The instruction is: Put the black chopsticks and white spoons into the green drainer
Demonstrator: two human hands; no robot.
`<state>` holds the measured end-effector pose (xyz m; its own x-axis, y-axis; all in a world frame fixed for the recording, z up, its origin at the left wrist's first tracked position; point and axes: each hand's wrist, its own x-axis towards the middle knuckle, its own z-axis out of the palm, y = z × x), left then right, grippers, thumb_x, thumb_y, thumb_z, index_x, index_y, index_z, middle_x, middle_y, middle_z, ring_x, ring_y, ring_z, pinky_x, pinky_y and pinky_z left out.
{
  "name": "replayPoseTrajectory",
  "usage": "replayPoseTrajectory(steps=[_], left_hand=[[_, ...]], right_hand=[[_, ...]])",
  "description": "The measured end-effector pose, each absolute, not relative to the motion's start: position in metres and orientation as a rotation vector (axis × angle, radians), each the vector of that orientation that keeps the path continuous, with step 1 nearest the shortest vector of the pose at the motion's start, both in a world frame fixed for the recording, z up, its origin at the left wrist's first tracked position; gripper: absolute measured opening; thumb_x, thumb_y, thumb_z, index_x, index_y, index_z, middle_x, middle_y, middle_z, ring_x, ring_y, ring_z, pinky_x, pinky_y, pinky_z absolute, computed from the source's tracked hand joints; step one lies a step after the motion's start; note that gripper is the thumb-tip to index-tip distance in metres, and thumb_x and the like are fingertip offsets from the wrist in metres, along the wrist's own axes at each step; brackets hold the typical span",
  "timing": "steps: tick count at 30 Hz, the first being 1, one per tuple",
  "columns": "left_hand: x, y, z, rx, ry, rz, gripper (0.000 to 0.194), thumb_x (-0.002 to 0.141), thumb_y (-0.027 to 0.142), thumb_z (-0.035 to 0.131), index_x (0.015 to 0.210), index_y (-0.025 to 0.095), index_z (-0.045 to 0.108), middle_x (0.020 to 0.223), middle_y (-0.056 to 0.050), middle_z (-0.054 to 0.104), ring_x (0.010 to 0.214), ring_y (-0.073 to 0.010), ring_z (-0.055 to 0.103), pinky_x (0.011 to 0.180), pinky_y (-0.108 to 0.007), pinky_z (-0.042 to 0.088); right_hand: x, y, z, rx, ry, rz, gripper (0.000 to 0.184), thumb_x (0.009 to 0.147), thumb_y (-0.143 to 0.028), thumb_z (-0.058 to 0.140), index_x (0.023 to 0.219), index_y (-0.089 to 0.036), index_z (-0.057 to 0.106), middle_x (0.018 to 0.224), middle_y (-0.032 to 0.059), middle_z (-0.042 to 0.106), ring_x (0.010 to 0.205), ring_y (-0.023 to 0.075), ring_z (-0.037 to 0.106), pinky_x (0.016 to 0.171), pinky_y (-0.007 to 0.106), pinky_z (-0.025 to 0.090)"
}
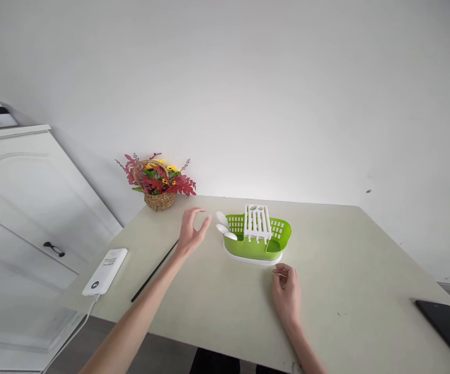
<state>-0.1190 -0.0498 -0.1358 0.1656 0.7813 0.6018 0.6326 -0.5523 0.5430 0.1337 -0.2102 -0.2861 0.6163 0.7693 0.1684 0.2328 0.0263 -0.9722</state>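
Note:
A green slotted basket [254, 247] stands on a white base tray [254, 259] on the table, with a white slatted rack [258, 222] across its top. Several white spoons [222, 228] lean out over its left end. To the left of the spoons, my left hand [192, 231] hovers with thumb and fingers apart and nothing between them. My right hand [287, 293] rests on the table by the tray's front right edge, its fingers curled in and nothing visible in them. A thin black stick [150, 276] lies beside my left forearm.
A wicker basket of artificial flowers [160, 200] sits at the back left. A white power bank [105, 271] with a cable lies at the left edge, a black phone [445, 330] at the right. A white cabinet [34, 223] adjoins the table's left side.

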Motion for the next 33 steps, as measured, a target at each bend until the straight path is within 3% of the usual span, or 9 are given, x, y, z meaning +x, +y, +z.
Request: replayPoseTrajectory(steps=[5, 9, 16, 24, 33], left_hand=[[-0.091, -0.061, -0.106, 2.557, 1.052, 0.897, 0.046, 0.089, 0.051, 0.071, 0.128, 0.027, 0.067, 0.154, -0.012, 0.043, 0.150, -0.0351, 0.033, 0.123, -0.054, 0.033], [-0.086, -0.056, -0.099, 2.654, 0.953, 0.639, 0.063, 0.077, 0.058, 0.081, 0.130, 0.027, 0.068, 0.155, -0.014, 0.043, 0.147, -0.0383, 0.037, 0.120, -0.055, 0.037], [-0.082, -0.045, -0.099, 2.730, 0.877, 0.591, 0.037, 0.084, 0.054, 0.075, 0.107, 0.026, 0.079, 0.130, -0.010, 0.065, 0.129, -0.0312, 0.056, 0.113, -0.045, 0.045], [-0.079, -0.040, -0.111, 2.742, 0.870, 0.666, 0.031, 0.094, 0.050, 0.065, 0.095, 0.024, 0.082, 0.118, -0.010, 0.070, 0.115, -0.0278, 0.059, 0.109, -0.043, 0.047], [-0.068, -0.039, -0.116, 2.834, 0.750, 0.722, 0.020, 0.095, 0.038, 0.067, 0.094, 0.023, 0.081, 0.103, -0.008, 0.072, 0.105, -0.0245, 0.062, 0.097, -0.039, 0.051]], right_hand=[[0.133, -0.210, -0.285, -1.524, -0.874, 0.505, 0.022, 0.083, -0.031, 0.056, 0.104, -0.024, 0.059, 0.102, 0.0059, 0.066, 0.094, 0.0230, 0.064, 0.082, 0.036, 0.049], [0.133, -0.209, -0.284, -1.526, -0.864, 0.511, 0.021, 0.083, -0.033, 0.057, 0.102, -0.024, 0.058, 0.100, 0.0048, 0.066, 0.094, 0.0229, 0.064, 0.083, 0.036, 0.050], [0.133, -0.208, -0.286, -1.534, -0.865, 0.525, 0.022, 0.083, -0.033, 0.056, 0.104, -0.024, 0.058, 0.101, 0.0051, 0.065, 0.095, 0.0231, 0.064, 0.082, 0.036, 0.050], [0.133, -0.209, -0.285, -1.537, -0.859, 0.535, 0.023, 0.083, -0.032, 0.056, 0.105, -0.024, 0.058, 0.102, 0.0052, 0.066, 0.094, 0.0231, 0.064, 0.082, 0.036, 0.049], [0.134, -0.208, -0.287, -1.536, -0.868, 0.530, 0.021, 0.083, -0.031, 0.055, 0.102, -0.024, 0.058, 0.102, 0.0057, 0.066, 0.095, 0.0230, 0.065, 0.082, 0.036, 0.050]])
